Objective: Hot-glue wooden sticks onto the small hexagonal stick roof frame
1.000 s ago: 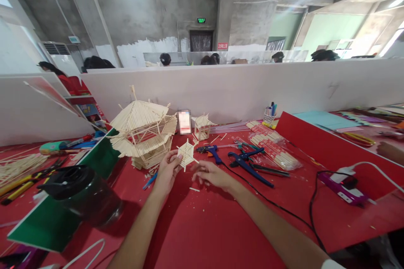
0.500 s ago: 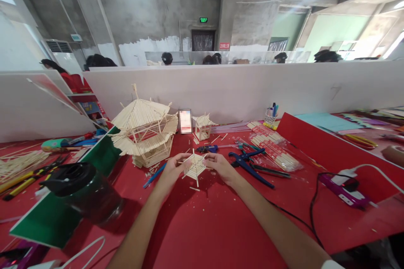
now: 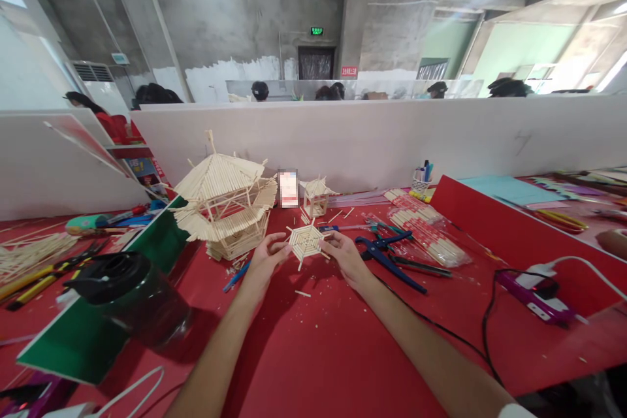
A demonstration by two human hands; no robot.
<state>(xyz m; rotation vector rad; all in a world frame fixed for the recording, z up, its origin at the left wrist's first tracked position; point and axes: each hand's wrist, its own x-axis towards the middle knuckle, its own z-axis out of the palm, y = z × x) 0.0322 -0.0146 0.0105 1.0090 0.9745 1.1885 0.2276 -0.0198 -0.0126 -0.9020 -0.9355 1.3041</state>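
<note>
A small hexagonal stick roof [image 3: 306, 243], made of pale wooden sticks in nested rings with spokes poking past its edge, is held up above the red table. My left hand [image 3: 268, 256] pinches its left edge between thumb and fingers. At the opposite edge, my right hand [image 3: 341, 253] grips it the same way. Behind the roof stands a small stick pavilion [image 3: 317, 196] with a pointed top. To the left is a larger two-tiered stick pavilion [image 3: 223, 202]. A loose short stick [image 3: 302, 294] lies on the table below the roof.
Blue-handled cutters [image 3: 392, 261] and bagged stick bundles [image 3: 426, 228] lie to the right. A dark water bottle [image 3: 132, 300] stands at left beside a green divider [image 3: 73, 346]. At far right are a purple power strip [image 3: 536, 300] and a black cable [image 3: 484, 326].
Both hands have tilted and turned the stick roof, so its spokes point differently and it sits slightly higher. The left fingers have shifted along its edge.
</note>
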